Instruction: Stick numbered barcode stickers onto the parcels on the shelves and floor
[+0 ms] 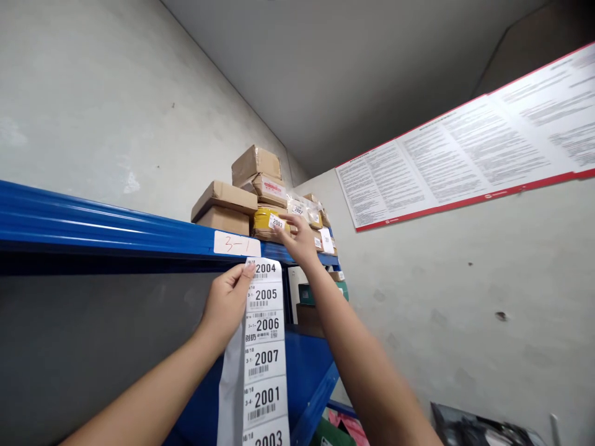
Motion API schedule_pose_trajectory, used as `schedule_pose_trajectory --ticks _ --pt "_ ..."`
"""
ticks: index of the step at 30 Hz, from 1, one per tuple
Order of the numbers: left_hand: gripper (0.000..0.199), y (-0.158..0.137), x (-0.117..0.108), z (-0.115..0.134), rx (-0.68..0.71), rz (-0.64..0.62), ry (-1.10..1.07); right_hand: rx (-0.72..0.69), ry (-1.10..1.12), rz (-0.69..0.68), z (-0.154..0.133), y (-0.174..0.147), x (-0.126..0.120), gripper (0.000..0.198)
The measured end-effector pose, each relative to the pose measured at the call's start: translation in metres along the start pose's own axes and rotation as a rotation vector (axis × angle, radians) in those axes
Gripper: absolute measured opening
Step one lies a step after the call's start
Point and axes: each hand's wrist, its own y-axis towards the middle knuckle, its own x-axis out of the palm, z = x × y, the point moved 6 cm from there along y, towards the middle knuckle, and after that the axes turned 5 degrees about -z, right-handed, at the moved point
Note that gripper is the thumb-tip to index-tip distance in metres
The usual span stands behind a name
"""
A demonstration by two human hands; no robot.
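A single head-worn camera looks forward and upward from just below the top blue shelf (pixel 116 226), close enough that both forearms fill the lower frame. It faces the room's corner, with the shelf's front edge running from the left toward stacked parcels (pixel 246 192), and a wall poster (pixel 465 142) at right.

Right hand (pixel 300 238) on label (pixel 276 222); left hand (pixel 227 303) gripping strip (pixel 264 347)

Stacked parcels (pixel 242 198) crowding shelf (pixel 116 226), left end bare
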Motion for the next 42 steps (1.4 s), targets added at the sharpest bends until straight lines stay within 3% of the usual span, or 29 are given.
schedule_pose_trajectory --ticks 5,8,11,16,19,23,26,29,34,38,40,42 --pt "0.043 0.004 0.000 0.007 0.018 0.043 -0.026 0.265 0.485 -0.278 -0.017 -0.040 0.017 0.028" --pt "0.036 0.007 0.003 0.013 0.048 0.102 -0.064 0.387 0.641 -0.197 -0.021 -0.053 0.017 0.030" --pt "0.032 0.010 0.008 0.020 0.094 0.138 -0.044 0.458 0.692 -0.210 -0.023 -0.057 0.017 0.032" --pt "0.036 0.011 0.012 0.030 0.173 0.162 0.292 0.540 0.737 -0.215 -0.020 -0.060 0.012 0.029" --pt "0.042 0.012 0.012 0.030 0.166 0.173 0.364 0.462 0.653 -0.187 -0.021 -0.058 0.007 0.026" --pt "0.026 0.016 0.019 0.021 0.032 0.036 0.183 0.187 0.394 -0.029 -0.029 -0.052 -0.005 0.014" --pt "0.032 0.017 0.015 0.020 -0.006 0.127 0.244 0.106 0.322 0.008 -0.029 -0.049 -0.003 0.008" --pt "0.034 0.017 0.014 0.022 0.001 0.130 0.284 0.034 0.325 0.028 -0.027 -0.030 0.000 0.010" --pt "0.025 0.005 0.019 0.018 -0.055 -0.029 0.447 -0.001 0.158 0.290 -0.006 0.044 -0.014 0.013" --pt "0.031 -0.006 0.010 0.026 -0.026 -0.072 0.379 0.059 0.073 0.219 0.017 0.101 -0.006 0.005" --pt "0.032 -0.009 0.000 0.033 -0.015 -0.049 0.374 0.091 0.017 0.186 0.023 0.110 0.000 0.002" --pt "0.032 -0.012 -0.009 0.039 -0.017 -0.036 0.367 0.114 -0.036 0.201 0.024 0.109 0.002 0.015"
